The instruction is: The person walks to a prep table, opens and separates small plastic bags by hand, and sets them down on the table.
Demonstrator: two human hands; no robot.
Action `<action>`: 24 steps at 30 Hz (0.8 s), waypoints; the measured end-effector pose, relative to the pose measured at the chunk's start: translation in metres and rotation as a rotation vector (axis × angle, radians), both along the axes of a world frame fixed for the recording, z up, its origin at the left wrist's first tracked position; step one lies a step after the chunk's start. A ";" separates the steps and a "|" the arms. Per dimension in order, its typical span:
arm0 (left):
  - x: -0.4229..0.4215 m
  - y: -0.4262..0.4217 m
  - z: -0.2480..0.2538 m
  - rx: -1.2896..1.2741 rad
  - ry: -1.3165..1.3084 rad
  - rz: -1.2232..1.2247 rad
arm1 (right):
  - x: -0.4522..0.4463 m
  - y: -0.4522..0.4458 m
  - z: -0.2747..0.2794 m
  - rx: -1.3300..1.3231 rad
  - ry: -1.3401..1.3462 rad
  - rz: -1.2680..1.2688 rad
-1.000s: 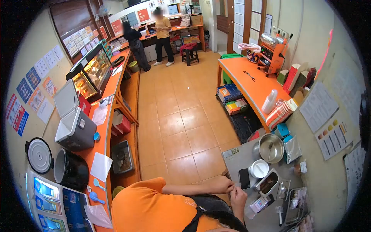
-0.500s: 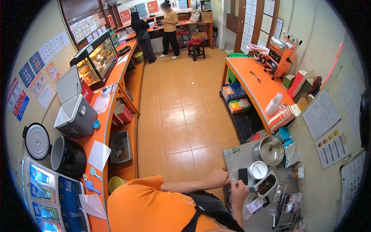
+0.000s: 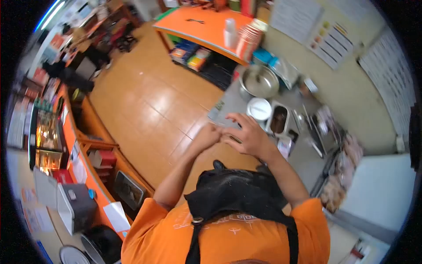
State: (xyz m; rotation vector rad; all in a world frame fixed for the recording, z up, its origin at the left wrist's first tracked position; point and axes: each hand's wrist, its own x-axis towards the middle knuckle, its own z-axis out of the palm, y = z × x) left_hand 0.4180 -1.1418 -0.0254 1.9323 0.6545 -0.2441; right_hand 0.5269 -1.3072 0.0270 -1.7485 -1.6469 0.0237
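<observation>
My left hand is closed in a fist in front of my apron, its fingertips meeting my right hand. My right hand is partly curled with its fingers apart, one raised and the others touching the left hand. Whatever lies inside the left fist is hidden and blurred. Just beyond the right hand, a white round tub stands on the grey metal counter. Beside it is a metal tray with dark contents, and behind it a steel bowl.
An orange table with stacked cups adjoins the counter. Tongs and bagged items lie to the right. A grey cool box and black pot are at left. Two people stand at the far end.
My view has turned right and down. Both hands have moved off the phone-side edge of the counter toward my body; the clear plastic seen at my fingers earlier is no longer distinct.
</observation>
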 end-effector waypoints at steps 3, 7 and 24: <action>0.002 0.011 -0.012 -0.314 -0.031 0.046 | 0.005 -0.009 0.000 0.006 -0.301 -0.066; -0.003 -0.008 0.019 -0.506 -0.235 0.110 | 0.007 -0.015 -0.011 0.021 -0.158 -0.063; 0.007 -0.038 0.030 -0.922 -0.395 -0.367 | -0.016 -0.064 -0.074 0.425 1.853 0.486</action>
